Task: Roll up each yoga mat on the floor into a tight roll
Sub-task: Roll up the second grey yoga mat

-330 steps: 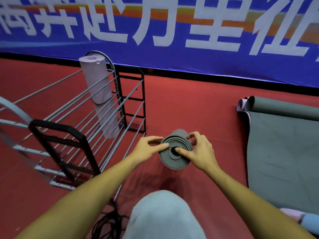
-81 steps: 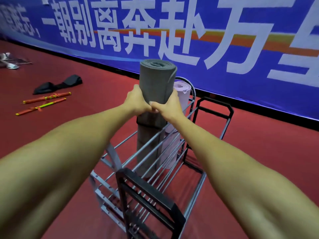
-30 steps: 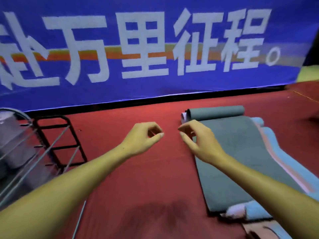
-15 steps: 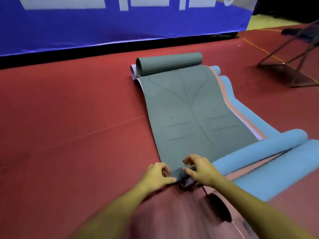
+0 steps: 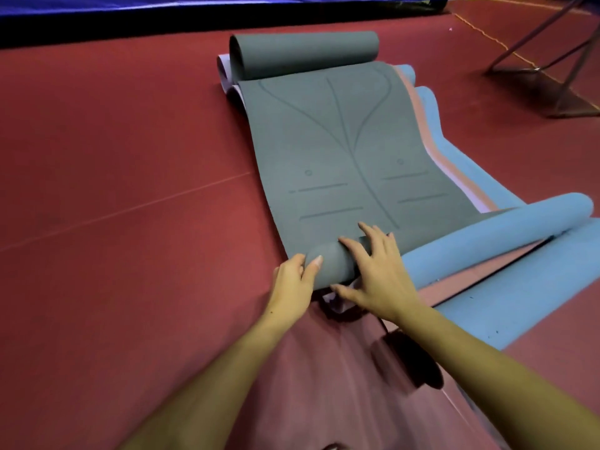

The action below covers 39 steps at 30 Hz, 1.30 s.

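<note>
A grey yoga mat (image 5: 341, 151) with line markings lies stretched out on the red floor, its far end curled into a loose roll. Its near end is turned over into a small roll (image 5: 328, 264). My left hand (image 5: 293, 284) cups the left end of that small roll, thumb on top. Over the roll's right part my right hand (image 5: 378, 271) presses down with fingers spread. Under the grey mat lie a pink mat (image 5: 431, 151) and a blue mat (image 5: 480, 177), edges showing on the right.
A blue mat's curled end (image 5: 506, 235) lies right of my hands, with more blue mat (image 5: 526, 300) nearer me. A metal frame (image 5: 545, 69) stands at the far right. A blue banner (image 5: 130, 4) runs along the far wall. Bare red floor (image 5: 130, 190) stretches left.
Since the earlier frames I put a rolled grey mat in the rack, turned to the mat pile and bent down. In the last half second the pinched near edge became a small roll.
</note>
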Each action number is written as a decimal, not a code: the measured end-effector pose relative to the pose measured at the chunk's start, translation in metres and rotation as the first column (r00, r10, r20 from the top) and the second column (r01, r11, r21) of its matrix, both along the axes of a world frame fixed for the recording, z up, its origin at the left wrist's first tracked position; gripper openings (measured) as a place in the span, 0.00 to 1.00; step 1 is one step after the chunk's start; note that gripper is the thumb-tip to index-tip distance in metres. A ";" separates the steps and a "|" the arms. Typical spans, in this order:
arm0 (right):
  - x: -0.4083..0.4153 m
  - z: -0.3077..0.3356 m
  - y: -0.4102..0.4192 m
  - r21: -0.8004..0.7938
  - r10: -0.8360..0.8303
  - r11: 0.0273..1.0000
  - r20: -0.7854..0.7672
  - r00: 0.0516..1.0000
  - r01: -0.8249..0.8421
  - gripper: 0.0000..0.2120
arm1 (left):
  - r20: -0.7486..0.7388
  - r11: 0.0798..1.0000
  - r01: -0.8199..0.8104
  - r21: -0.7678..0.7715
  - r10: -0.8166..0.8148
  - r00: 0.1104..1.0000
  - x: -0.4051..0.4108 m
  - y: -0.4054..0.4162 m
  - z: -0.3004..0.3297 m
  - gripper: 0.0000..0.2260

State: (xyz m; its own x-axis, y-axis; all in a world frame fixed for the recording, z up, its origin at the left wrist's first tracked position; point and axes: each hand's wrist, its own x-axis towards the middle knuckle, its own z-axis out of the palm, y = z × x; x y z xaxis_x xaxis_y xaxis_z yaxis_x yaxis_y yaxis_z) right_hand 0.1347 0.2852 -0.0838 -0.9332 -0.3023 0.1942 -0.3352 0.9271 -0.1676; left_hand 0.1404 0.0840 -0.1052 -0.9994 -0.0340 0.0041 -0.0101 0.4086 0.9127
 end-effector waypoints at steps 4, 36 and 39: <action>-0.007 0.017 -0.004 0.132 -0.133 0.985 0.173 0.976 0.111 0.53 | -0.028 0.986 -0.164 0.018 0.164 0.986 -0.001 -0.006 0.016 0.25; -0.057 -0.007 0.011 0.066 -0.461 0.884 0.290 0.839 0.463 0.45 | 0.238 0.887 -0.462 0.012 0.447 0.863 0.000 -0.252 -0.013 0.14; -0.058 -0.023 -0.006 0.133 -0.486 0.869 0.412 0.771 0.477 0.42 | 0.288 0.891 -0.437 -0.120 0.453 0.844 0.029 -0.285 -0.029 0.12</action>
State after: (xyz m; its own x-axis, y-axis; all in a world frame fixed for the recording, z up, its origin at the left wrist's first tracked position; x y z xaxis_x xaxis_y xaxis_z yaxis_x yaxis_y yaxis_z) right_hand 0.0771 0.2795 -0.1067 -0.9455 0.2091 -0.2496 0.2545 0.9527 -0.1662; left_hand 0.1699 -0.2009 -0.1340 -0.8297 -0.4830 -0.2799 -0.4712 0.3370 0.8151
